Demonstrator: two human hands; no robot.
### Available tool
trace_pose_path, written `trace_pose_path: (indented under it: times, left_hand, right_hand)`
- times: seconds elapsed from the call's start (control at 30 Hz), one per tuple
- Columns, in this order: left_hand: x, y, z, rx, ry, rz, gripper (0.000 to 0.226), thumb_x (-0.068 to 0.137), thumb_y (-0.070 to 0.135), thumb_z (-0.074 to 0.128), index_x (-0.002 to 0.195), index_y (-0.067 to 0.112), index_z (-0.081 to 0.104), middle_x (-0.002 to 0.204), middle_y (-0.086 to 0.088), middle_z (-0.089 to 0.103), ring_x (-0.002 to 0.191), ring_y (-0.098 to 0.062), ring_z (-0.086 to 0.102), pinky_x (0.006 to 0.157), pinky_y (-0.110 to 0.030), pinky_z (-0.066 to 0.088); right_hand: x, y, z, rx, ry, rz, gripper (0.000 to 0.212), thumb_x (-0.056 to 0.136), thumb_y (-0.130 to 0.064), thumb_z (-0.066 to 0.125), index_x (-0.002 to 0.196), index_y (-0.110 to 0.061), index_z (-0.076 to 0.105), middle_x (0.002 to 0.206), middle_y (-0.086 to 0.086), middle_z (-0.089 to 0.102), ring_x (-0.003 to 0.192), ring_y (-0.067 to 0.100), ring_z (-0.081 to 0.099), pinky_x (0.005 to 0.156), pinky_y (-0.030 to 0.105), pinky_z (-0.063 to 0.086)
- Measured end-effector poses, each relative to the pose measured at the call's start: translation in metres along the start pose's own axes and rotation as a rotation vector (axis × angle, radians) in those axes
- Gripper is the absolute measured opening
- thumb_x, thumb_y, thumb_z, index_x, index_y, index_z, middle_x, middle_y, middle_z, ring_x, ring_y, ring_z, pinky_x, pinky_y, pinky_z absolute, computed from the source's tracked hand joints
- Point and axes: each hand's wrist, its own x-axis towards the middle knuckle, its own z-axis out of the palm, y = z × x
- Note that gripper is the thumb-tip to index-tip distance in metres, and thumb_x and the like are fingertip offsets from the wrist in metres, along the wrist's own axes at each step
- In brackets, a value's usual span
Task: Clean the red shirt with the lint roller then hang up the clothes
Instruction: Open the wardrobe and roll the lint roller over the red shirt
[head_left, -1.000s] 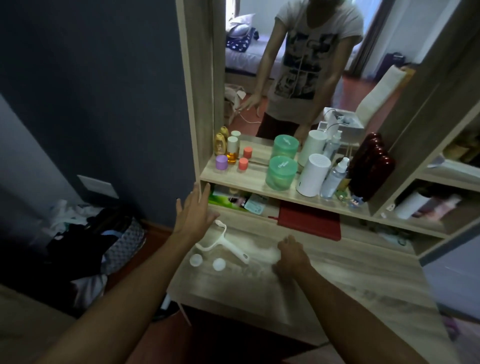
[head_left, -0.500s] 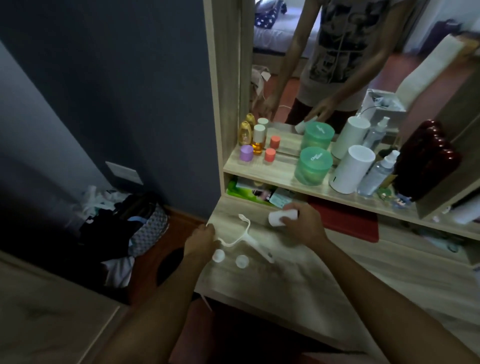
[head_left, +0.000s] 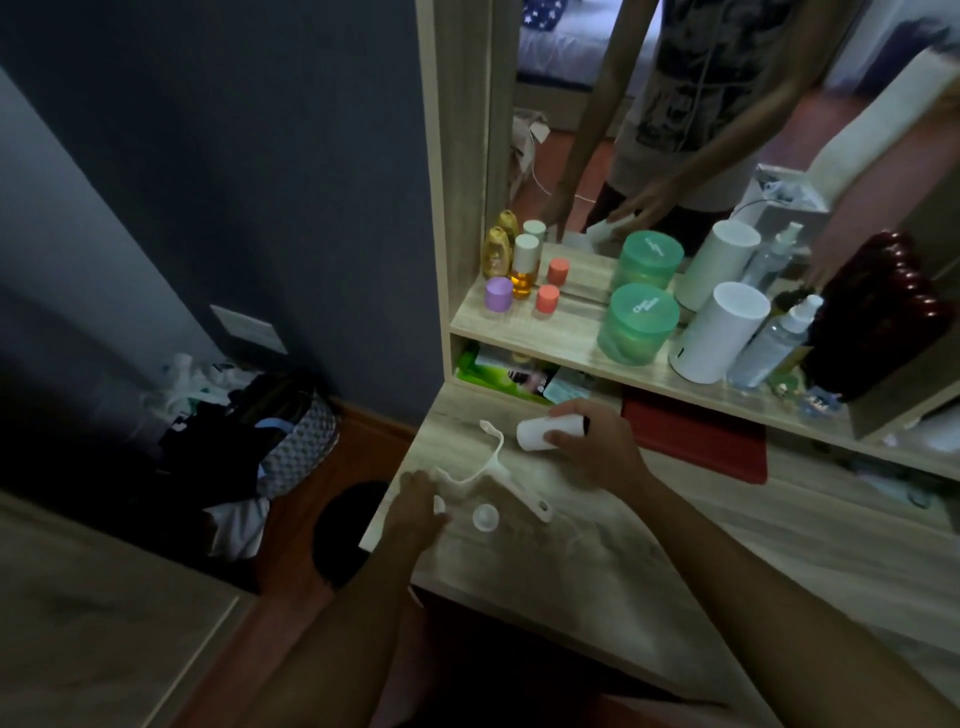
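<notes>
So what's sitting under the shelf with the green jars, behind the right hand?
Under the shelf, a green packet, printed packs and a flat red item lie on the desk. The right hand with its white roll covers part; deeper in is too dark.

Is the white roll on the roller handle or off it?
Off. The right hand holds the roll, while the handle lies bare on the desk.

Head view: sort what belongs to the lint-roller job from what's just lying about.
Job:
- white cylindrical lint roll, held by the right hand
- white plastic roller handle frame, touched by the left hand
- small white round cap on the desk

Lying about:
- green lidded tub
- tall white cylinder
- clear spray bottle
- purple-capped jar
- flat red pad
</notes>
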Motion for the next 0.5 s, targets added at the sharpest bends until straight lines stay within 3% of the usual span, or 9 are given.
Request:
trace_pose_path:
  times: [0.13,0.23,0.33,0.43,0.5]
  left_hand:
    - [-0.012,0.015,-0.021,-0.278,0.098,-0.024,0.025,0.089,0.009,0.051,0.113,0.007,0.045,0.105,-0.016,0.061,0.1,-0.034,0.06,0.078,-0.039,0.046]
    - [-0.023,0.049,-0.067,-0.68,0.17,0.032,0.026,0.085,-0.004,0.044,0.104,0.014,0.052,0.091,-0.012,0.063,0.071,-0.023,0.061,0.058,-0.03,0.052]
    - [-0.031,0.088,-0.118,-0.974,0.163,0.107,0.026,0.091,-0.003,0.041,0.096,0.011,0.062,0.092,-0.013,0.065,0.07,-0.019,0.062,0.062,-0.029,0.051]
    - [-0.036,0.116,-0.161,-1.206,0.206,0.097,0.021,0.094,0.004,0.041,0.088,0.013,0.058,0.091,-0.015,0.06,0.069,-0.016,0.06,0.057,-0.027,0.051]
    - [-0.043,0.127,-0.181,-1.261,0.239,0.104,0.018,0.097,0.009,0.04,0.1,0.011,0.058,0.098,-0.016,0.061,0.076,-0.018,0.062,0.054,-0.023,0.053]
  right_hand:
    - [-0.007,-0.014,-0.004,0.035,-0.006,-0.053,0.027,0.077,-0.021,0.078,0.103,-0.02,0.071,0.104,-0.002,0.068,0.094,0.01,0.057,0.072,0.02,0.037]
    - [-0.009,-0.037,-0.011,0.147,0.035,-0.065,0.027,0.076,-0.021,0.078,0.102,-0.026,0.07,0.099,-0.009,0.067,0.088,0.006,0.06,0.068,0.006,0.038]
    - [-0.006,-0.07,-0.019,0.315,0.073,-0.083,0.025,0.076,-0.019,0.078,0.098,-0.027,0.071,0.093,-0.01,0.069,0.083,0.006,0.064,0.069,0.009,0.047]
    - [-0.001,-0.104,-0.028,0.46,0.099,-0.126,0.025,0.074,-0.025,0.079,0.096,-0.033,0.071,0.092,-0.004,0.071,0.081,0.022,0.068,0.068,0.033,0.057]
    - [-0.001,-0.124,-0.034,0.499,0.118,-0.174,0.025,0.077,-0.019,0.078,0.098,-0.029,0.071,0.093,0.0,0.069,0.076,0.02,0.066,0.057,0.025,0.054]
